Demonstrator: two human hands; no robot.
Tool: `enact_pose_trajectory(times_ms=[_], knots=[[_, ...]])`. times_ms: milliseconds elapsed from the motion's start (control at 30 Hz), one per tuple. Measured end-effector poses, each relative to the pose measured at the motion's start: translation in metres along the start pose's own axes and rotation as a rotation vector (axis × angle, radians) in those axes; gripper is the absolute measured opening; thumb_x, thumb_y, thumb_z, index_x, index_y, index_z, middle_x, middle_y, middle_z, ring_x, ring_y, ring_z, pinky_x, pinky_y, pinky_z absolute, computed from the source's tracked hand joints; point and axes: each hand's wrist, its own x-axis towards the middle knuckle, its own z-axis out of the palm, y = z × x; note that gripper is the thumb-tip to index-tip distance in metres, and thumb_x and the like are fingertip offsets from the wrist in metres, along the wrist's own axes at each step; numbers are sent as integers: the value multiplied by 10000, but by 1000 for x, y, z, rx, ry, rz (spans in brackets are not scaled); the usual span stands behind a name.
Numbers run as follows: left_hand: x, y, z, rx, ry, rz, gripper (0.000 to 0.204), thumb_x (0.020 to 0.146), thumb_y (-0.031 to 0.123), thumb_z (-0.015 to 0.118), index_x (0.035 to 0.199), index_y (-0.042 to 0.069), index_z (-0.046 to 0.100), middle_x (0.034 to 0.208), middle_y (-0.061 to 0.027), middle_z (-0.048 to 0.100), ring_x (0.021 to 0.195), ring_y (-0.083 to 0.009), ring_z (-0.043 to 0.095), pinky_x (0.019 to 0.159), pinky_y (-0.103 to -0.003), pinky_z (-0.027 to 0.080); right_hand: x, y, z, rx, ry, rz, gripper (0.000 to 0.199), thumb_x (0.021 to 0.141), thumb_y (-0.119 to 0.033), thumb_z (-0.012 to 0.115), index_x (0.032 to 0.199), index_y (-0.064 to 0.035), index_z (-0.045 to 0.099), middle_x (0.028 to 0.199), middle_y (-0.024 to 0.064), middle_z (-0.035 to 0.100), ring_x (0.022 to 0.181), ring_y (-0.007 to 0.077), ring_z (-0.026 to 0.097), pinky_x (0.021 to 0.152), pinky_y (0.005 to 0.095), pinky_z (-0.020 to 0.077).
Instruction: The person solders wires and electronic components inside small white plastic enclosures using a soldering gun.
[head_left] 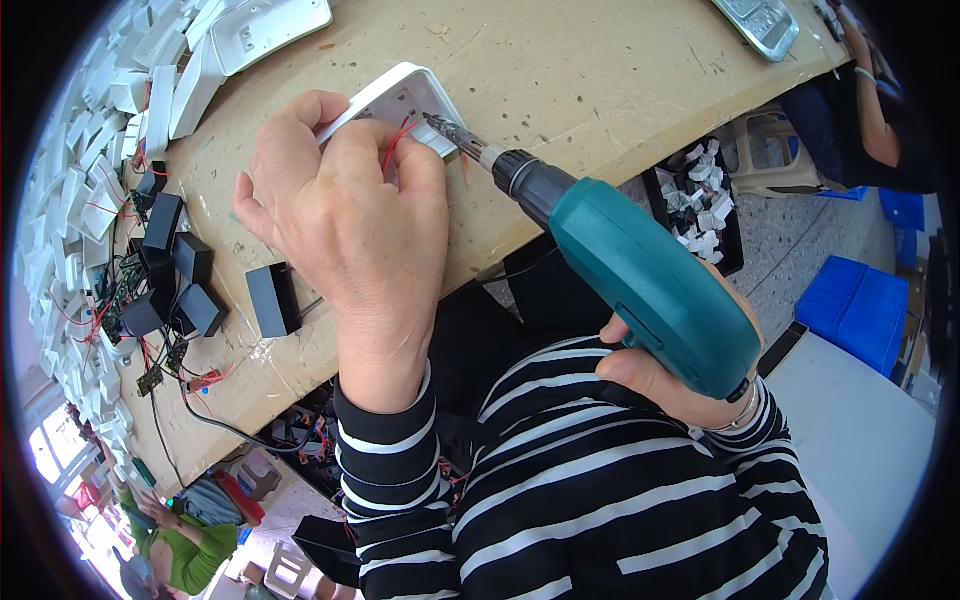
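Clearly, the left hand (350,205) has its grip closed on a white casing (432,95) at the near edge of the table (590,90), covering part of it and the red wires (393,150) inside. The right hand (665,385) has its grip around a green drill (650,285), whose bit points into the casing; whether it touches cannot be told. Just left of the wrist sits a lone black box (272,300); farther left, more black boxes (163,222) lie tangled with cables, and a heap of white casings (75,215) crowds the table's left side. A metal tray (765,32) rests at the far right; below, a black crate (733,258) holds small white pieces (705,205) beside a beige stool (775,180).
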Motion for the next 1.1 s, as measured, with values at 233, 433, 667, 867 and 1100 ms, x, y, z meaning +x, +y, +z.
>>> enact_pose_trajectory(times_ms=[233,433,667,867,1100], knots=[[-1,-1,1,3,13,7,61,643,98,686,678,50,670,959,-61,568,931,-249,535,910,-489,314,1,0,-1,-22,-29,2,693,720,-154,812,1279,58,461,1123,173,633,915,222,679,770,285,555],[-1,-1,2,19,32,16,61,644,100,686,682,55,673,961,-61,571,926,-248,537,906,-481,316,3,0,4,1,10,4,710,702,-160,824,1279,51,466,1108,166,639,899,221,682,758,285,555],[-1,-1,2,-6,20,2,68,643,101,688,689,51,677,951,-60,572,925,-246,537,903,-475,313,3,-2,1,17,-7,30,714,699,-144,825,1285,44,463,1103,172,639,904,222,680,758,288,554],[0,-1,1,-17,23,9,69,640,98,688,678,43,672,949,-61,572,921,-244,537,901,-473,316,3,-3,1,37,-19,22,703,710,-124,816,1290,46,456,1101,180,639,907,222,679,757,284,549],[0,-1,1,-11,24,7,63,639,101,687,666,47,667,943,-60,570,916,-244,536,902,-471,319,3,-2,-4,-15,-43,-9,691,723,-128,809,1289,53,455,1129,173,632,922,219,675,766,285,546]])
